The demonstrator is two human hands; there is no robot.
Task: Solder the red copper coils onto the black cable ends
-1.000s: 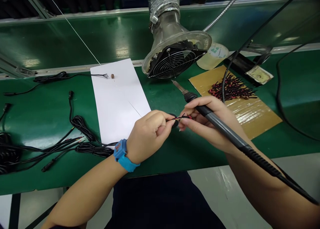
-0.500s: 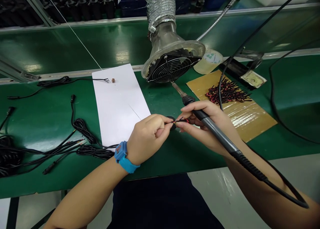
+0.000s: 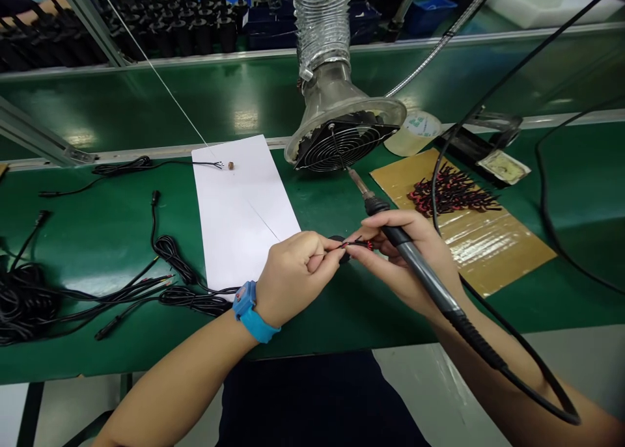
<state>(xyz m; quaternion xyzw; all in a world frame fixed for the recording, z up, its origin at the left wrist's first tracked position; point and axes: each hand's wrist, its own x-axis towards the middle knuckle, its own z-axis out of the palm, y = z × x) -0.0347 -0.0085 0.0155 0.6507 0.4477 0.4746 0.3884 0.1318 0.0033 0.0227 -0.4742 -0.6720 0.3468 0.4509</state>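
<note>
My left hand [image 3: 299, 274], with a blue wrist strap [image 3: 254, 313], is closed in a pinch on thin wires at its fingertips. My right hand [image 3: 415, 265] holds a soldering iron [image 3: 424, 274] between thumb and fingers, its tip pointing up and away towards the fan grille. The right thumb and fingertips also pinch a small black-and-red wire piece [image 3: 361, 243], which meets the wires at the left fingertips. Behind the fingertips a round black thing is partly hidden. A thin strand [image 3: 263, 220], likely solder, runs over the white sheet [image 3: 244, 232] to my left hand.
A fume hood [image 3: 342, 115] with a fan hangs ahead. Black-and-red wire pieces [image 3: 452, 190] lie heaped on brown cardboard [image 3: 508, 252] at right, near a tape roll [image 3: 415, 133] and soldering stand [image 3: 502, 164]. Coiled black cables [image 3: 180, 261] lie at left. The iron's cord loops beside my right forearm.
The view has shifted slightly, so the bench appears lower and further right. Both hands stay pinched together at the wires, and the iron stays in my right hand.
</note>
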